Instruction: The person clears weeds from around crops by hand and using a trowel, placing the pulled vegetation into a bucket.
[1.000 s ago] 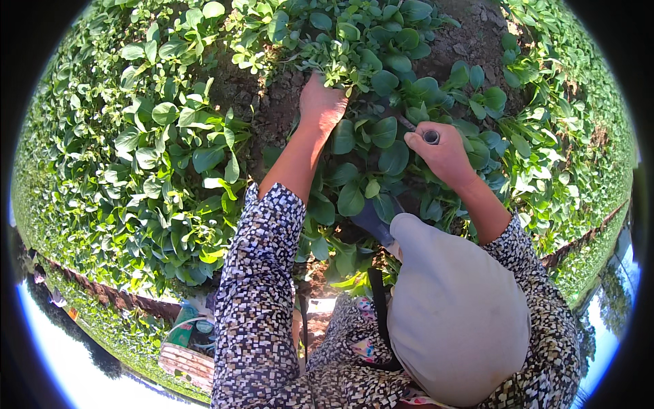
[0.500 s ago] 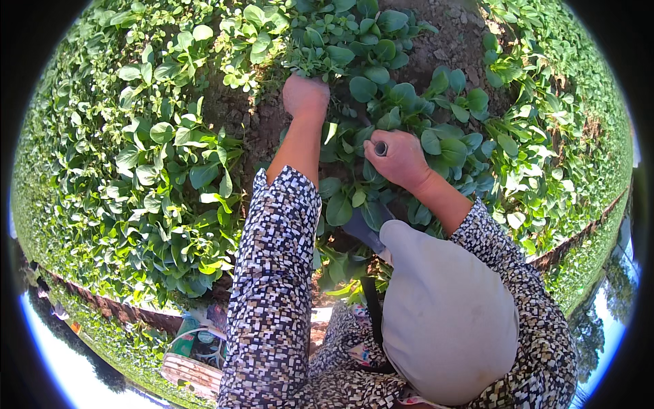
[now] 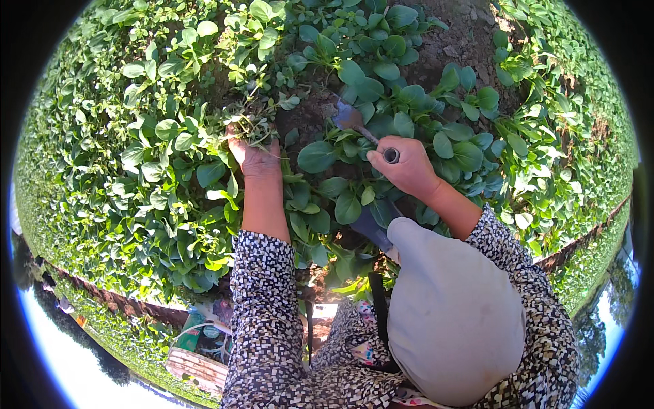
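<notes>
From the head camera, the view looked down on a sunlit bed of leafy greens (image 3: 320, 158). Left of centre, the left hand (image 3: 257, 160) was curled beneath a clump of weeds (image 3: 251, 127), apparently gripping it; stringy stems hid the fingertips. Right of centre, the right hand (image 3: 407, 165) was wrapped tightly around the handle (image 3: 391, 155) of a hand hoe. The hoe's metal blade (image 3: 346, 114) pointed far and left, over or against dark soil (image 3: 317, 112); contact could not be told.

The likeliest mishap was a nicked green: broad leaves crowded the blade's right side, so a slightly wide stroke could slice them. A finger could be cut too, should the left hand come back to that soil while the hoe was moving. The clump looked loose and straggly, so a slack grip might drop stems among the greens on the left.

Counted, there were two bare hands, two patterned sleeves (image 3: 262, 300), one hand hoe and one held clump. Near left stood one whitish basket (image 3: 196, 368) with a green item (image 3: 188, 334) in it; near right was one pale cloth cover (image 3: 456, 307), rounded like a cap. The greens were too many and too overlapped to count.
</notes>
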Tool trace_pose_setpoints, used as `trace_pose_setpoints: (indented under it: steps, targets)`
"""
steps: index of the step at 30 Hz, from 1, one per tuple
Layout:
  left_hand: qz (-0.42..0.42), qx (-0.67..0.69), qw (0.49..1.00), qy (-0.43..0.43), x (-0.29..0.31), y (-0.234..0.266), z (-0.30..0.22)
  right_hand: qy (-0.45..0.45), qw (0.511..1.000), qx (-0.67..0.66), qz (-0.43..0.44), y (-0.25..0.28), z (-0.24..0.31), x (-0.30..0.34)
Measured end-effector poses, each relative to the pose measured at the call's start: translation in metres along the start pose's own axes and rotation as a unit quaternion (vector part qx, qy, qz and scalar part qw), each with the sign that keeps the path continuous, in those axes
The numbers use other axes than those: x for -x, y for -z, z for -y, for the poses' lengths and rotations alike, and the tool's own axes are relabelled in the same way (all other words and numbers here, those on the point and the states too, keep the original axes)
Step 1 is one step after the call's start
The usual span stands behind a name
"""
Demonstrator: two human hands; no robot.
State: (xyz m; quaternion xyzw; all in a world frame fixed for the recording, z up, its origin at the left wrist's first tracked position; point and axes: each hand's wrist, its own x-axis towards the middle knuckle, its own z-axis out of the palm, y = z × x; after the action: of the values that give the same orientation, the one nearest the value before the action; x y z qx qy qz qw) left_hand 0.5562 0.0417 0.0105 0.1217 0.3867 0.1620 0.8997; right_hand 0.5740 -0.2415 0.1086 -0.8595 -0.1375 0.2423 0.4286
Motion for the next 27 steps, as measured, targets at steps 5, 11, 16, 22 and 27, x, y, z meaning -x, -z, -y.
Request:
trace_pose_setpoints:
  steps: [5, 11, 16, 22, 27]
  targets:
    - [-0.053, -0.437, 0.895, -0.074, 0.010, -0.032, 0.015, 0.023, 0.999, 0.026, -0.026, -0.005, -0.005, -0.031]
    - [0.060, -0.806, 0.560, -0.184, -0.013, -0.075, 0.040, -0.075, 0.997, 0.031, 0.014, -0.006, 0.023, -0.037]
    - [0.045, -0.830, 0.508, -0.225, -0.028, -0.110, 0.044, -0.002, 0.994, 0.105, -0.016, -0.030, 0.029, -0.078]
    - [0.062, -0.644, 0.737, -0.197, -0.039, -0.060, 0.032, 0.148, 0.971, 0.189, -0.021, -0.043, 0.018, -0.075]
    - [-0.033, -0.274, 0.957, -0.086, -0.024, -0.013, 0.004, 0.093, 0.994, 0.055, -0.027, -0.025, 0.006, -0.044]
